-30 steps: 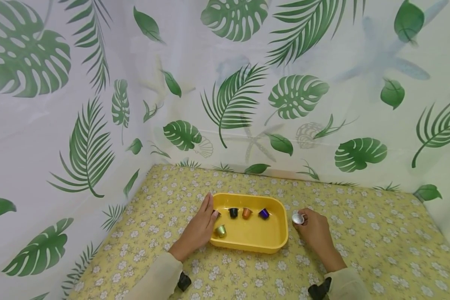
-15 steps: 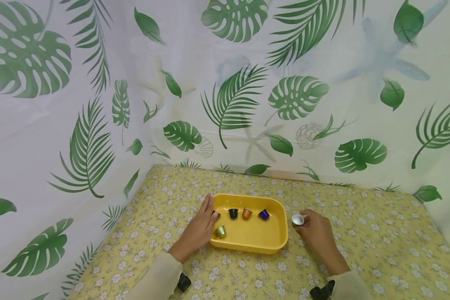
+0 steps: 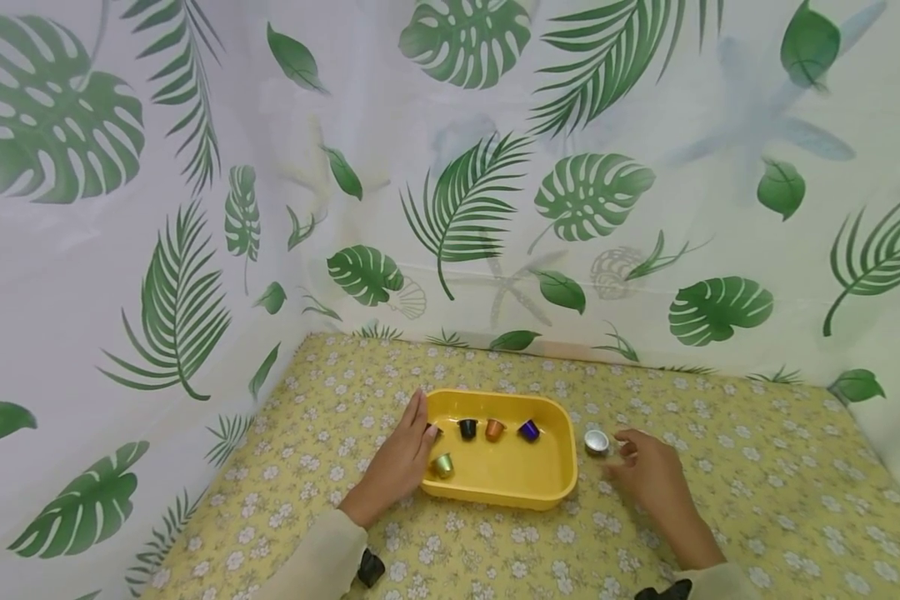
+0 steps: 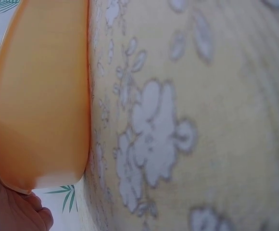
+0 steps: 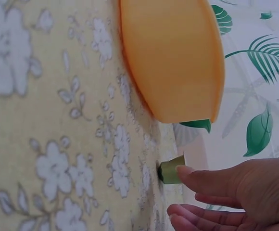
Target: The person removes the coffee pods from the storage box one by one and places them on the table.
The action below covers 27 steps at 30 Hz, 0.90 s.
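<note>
To the right of the yellow tray point(image 3: 495, 497), a coffee capsule point(image 3: 596, 442) stands on the cloth with its silver foil lid up; its body looks olive green in the right wrist view. My right hand point(image 3: 648, 471) is just right of it, thumb and fingers spread apart, the thumb tip overlapping the capsule's top edge in the wrist view. My left hand point(image 3: 397, 458) holds the tray's left end, thumb at the rim and fingers along the outside. Inside the tray lie a black capsule point(image 3: 468, 429), an orange capsule point(image 3: 494, 430), a purple capsule point(image 3: 528, 430) and a light green capsule point(image 3: 443, 465).
A dark capsule point(image 3: 435, 431) in the tray is mostly hidden by my left thumb. Yellow flowered cloth point(image 3: 780, 475) covers the table. White leaf-printed sheets point(image 3: 450, 325) rise at the back and sides.
My right hand has let go of the foil-topped capsule and drawn back slightly to the right. The capsule stays on the cloth. My left hand keeps its place on the tray.
</note>
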Each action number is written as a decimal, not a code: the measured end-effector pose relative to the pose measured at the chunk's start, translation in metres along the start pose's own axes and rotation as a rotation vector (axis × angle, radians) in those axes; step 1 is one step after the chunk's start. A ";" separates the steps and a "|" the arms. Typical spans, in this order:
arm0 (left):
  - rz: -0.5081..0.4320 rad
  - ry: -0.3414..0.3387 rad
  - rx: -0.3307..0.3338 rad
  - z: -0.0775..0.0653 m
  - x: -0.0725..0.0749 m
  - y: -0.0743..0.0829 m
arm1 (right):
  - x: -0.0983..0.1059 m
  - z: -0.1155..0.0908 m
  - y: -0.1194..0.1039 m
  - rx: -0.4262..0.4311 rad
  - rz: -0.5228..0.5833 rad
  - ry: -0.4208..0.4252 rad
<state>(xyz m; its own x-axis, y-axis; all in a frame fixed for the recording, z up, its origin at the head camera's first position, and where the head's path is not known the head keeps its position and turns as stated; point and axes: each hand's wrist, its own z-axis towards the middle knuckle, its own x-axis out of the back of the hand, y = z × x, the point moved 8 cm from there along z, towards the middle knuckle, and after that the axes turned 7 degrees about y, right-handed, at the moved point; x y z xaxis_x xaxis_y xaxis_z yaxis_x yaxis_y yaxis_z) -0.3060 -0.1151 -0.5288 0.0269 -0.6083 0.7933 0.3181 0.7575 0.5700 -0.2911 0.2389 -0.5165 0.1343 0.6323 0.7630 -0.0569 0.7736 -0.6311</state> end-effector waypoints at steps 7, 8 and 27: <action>0.017 -0.004 0.015 -0.002 -0.001 -0.002 | 0.003 -0.004 -0.010 0.007 -0.022 -0.019; 0.018 -0.004 0.014 -0.002 -0.002 -0.002 | 0.004 -0.004 -0.011 0.009 -0.024 -0.019; 0.008 -0.002 0.006 -0.001 0.000 -0.001 | 0.025 -0.013 -0.054 0.054 -0.017 0.116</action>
<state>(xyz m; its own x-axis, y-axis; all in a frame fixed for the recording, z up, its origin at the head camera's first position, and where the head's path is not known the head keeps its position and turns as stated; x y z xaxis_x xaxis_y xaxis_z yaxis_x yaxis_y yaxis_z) -0.3056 -0.1163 -0.5292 0.0272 -0.6013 0.7985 0.3118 0.7641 0.5648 -0.2715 0.2124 -0.4655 0.2491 0.6124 0.7503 -0.1067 0.7873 -0.6072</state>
